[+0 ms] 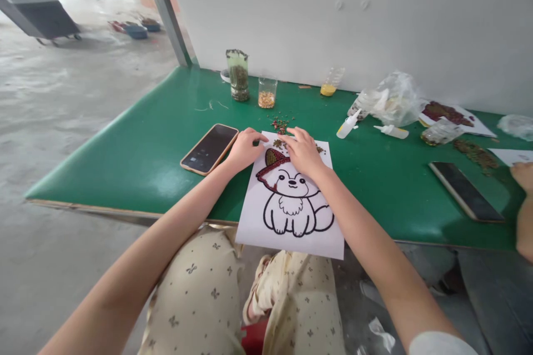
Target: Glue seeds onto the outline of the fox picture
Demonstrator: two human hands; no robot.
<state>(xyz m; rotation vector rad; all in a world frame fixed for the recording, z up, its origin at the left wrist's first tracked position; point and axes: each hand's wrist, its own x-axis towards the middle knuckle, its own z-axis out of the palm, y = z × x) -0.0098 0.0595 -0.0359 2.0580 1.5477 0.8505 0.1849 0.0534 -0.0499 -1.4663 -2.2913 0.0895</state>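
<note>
A white sheet (250, 224) with an outlined cartoon animal lies on the green table (137, 150), its near end past the edge. The animal's hat (272, 163) is filled in dark red and green-brown. My left hand (246, 150) rests at the sheet's upper left corner, thumb and fingers apart, holding nothing visible. On the upper part of the sheet is my right hand (303, 151), fingers spread, beside small loose grains (278, 145). More grains (281, 123) lie just beyond the sheet. What is under my right palm is hidden.
A phone (210, 148) lies left of the sheet. Behind stand a green container (239, 75) and a cup of kernels (267, 93). Glue bottles (348, 123), a plastic bag (395, 99) and another phone (466, 191) are to the right. Another person's hand (523, 176) is at the right edge.
</note>
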